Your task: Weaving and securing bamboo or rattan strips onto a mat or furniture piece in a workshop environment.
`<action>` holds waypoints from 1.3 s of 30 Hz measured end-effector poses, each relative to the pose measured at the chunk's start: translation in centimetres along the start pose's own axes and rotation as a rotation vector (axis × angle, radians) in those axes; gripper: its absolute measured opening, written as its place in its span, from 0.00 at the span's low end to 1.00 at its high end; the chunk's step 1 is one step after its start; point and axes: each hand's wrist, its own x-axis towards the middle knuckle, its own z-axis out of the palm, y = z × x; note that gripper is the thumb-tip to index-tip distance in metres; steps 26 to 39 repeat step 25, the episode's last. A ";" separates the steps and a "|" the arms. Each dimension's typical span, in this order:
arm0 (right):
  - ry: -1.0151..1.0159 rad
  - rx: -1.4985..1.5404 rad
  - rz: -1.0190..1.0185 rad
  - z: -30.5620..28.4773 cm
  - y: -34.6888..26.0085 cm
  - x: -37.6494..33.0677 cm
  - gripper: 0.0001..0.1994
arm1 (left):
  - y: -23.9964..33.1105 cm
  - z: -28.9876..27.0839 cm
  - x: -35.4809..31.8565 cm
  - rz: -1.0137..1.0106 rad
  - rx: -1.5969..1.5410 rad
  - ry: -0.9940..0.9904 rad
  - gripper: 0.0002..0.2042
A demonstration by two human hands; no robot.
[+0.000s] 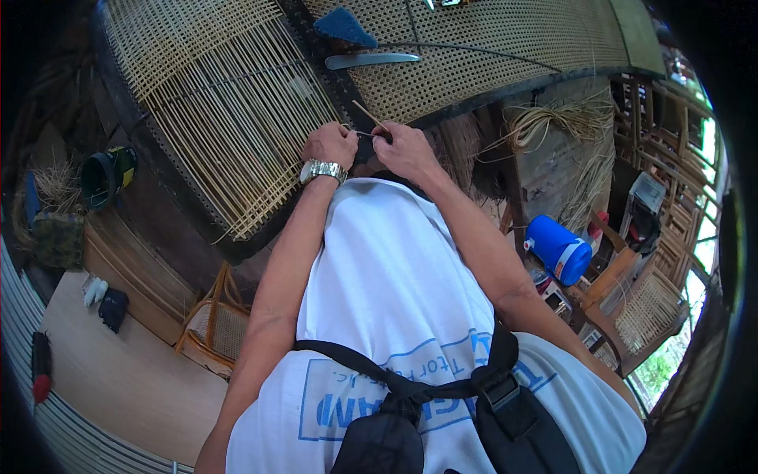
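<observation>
At the near edge of a dark wooden frame, both my hands work close together. My left hand, with a metal watch on its wrist, is closed, with its fingertips on a thin strand. This strand runs across to my right hand. The right is closed too, and a thin pale stick pokes up from its fingers. Left of my hands, the frame carries half-woven cane webbing: long strands lie side by side, crossed by others at both ends.
Beyond my hands lie a knife and a blue cloth-like piece on a finished cane panel. Right are a bundle of loose cane, a blue water jug and chair frames. A dark green bucket stands left.
</observation>
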 end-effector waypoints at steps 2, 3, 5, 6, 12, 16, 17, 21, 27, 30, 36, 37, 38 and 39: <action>-0.009 0.020 0.010 0.1 0.0 0.1 0.16 | 0.0 0.1 -0.1 0.000 0.006 0.008 0.12; -0.021 0.038 0.019 0.2 0.1 0.2 0.16 | -0.1 0.2 -0.3 0.018 0.003 0.042 0.12; -0.015 0.047 0.020 0.3 0.4 0.3 0.16 | -0.1 0.4 -0.3 0.038 0.002 0.069 0.13; -0.011 0.051 0.020 0.4 0.7 0.2 0.16 | -0.1 0.4 -0.2 0.035 0.008 0.046 0.13; 0.024 0.019 -0.011 0.6 0.5 0.1 0.15 | 0.8 -1.0 0.0 -0.023 0.000 -0.031 0.13; 0.000 -0.066 -0.035 0.2 -1.1 0.2 0.14 | 1.3 -1.7 0.2 -0.040 -0.003 -0.074 0.12; -0.018 -0.146 -0.047 0.1 -1.5 0.1 0.13 | 1.2 -1.6 0.2 -0.040 -0.003 -0.077 0.12; -0.084 -0.327 -0.048 0.3 -3.5 0.5 0.12 | 0.1 -0.9 1.4 -0.028 -0.050 -0.131 0.12; -0.127 -0.364 -0.006 0.7 -3.8 1.2 0.13 | -2.6 0.9 2.6 0.093 -0.234 -0.166 0.13; -0.127 -0.364 -0.006 0.7 -3.8 1.2 0.13 | -2.6 0.9 2.6 0.093 -0.234 -0.166 0.13; -0.127 -0.364 -0.006 0.7 -3.8 1.2 0.13 | -2.6 0.9 2.6 0.093 -0.234 -0.166 0.13; -0.127 -0.364 -0.006 0.7 -3.8 1.2 0.13 | -2.6 0.9 2.6 0.093 -0.234 -0.166 0.13; -0.127 -0.364 -0.006 0.7 -3.8 1.2 0.13 | -2.6 0.9 2.6 0.093 -0.234 -0.166 0.13; -0.127 -0.364 -0.006 0.7 -3.8 1.2 0.13 | -2.6 0.9 2.6 0.093 -0.234 -0.166 0.13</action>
